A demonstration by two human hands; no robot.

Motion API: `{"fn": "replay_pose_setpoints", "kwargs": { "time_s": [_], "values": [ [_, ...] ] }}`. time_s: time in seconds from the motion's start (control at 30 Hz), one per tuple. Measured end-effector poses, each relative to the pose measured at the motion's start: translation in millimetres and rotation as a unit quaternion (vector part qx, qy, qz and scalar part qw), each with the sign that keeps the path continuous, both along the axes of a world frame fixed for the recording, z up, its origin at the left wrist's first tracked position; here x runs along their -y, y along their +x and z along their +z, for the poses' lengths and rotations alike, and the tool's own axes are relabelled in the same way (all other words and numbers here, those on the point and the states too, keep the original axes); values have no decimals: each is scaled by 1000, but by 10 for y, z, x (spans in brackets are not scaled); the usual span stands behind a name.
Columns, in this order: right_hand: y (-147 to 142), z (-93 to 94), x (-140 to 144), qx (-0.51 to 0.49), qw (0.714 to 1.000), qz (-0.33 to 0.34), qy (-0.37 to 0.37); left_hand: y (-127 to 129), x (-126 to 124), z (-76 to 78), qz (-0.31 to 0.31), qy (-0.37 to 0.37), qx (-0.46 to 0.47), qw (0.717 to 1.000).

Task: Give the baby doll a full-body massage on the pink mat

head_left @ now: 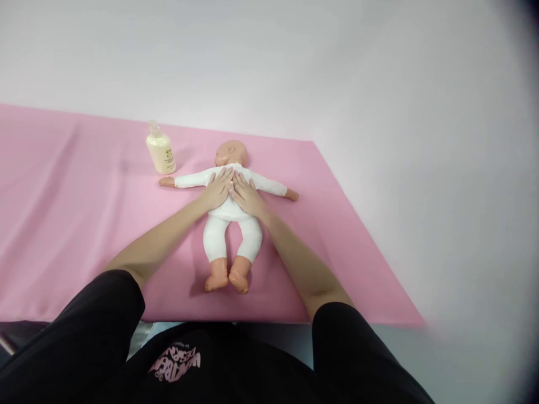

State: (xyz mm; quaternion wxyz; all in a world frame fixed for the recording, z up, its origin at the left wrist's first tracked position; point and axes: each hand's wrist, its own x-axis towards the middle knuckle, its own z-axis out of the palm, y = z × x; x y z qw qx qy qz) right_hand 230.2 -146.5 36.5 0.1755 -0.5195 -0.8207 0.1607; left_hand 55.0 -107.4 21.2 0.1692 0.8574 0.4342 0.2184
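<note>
A baby doll in white clothing lies on its back, arms stretched out to both sides and bare feet toward me. My left hand rests flat on the left side of its chest, fingers extended. On the right side of the chest lies my right hand, also flat with its fingers stretched out. The two hands nearly meet at the middle of the chest. Neither one grips anything. The doll's head is turned toward the left.
A pale yellow pump bottle stands upright left of the doll's head, beyond its outstretched hand. Pink cloth covers the table, with soft creases at the left. Its right edge slants down toward the front. A pale wall rises behind.
</note>
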Motion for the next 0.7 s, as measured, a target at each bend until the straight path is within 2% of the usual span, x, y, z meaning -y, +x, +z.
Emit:
{"fn": "replay_pose_setpoints", "kwargs": {
  "time_s": [0.2, 0.4, 0.53, 0.7],
  "values": [
    [-243, 77, 247, 65, 992, 101, 32, -80, 20, 32, -8, 7, 45, 999],
    [-246, 133, 231, 54, 976, 201, 59, -122, 12, 68, -10, -1, 48, 999],
    [-232, 126, 197, 68, 969, 223, 79, -124, -5, 89, -7, -22, 43, 999],
    [-286, 70, 270, 87, 965, 220, 111, -143, -19, 126, -2, -51, 52, 997]
  ]
}}
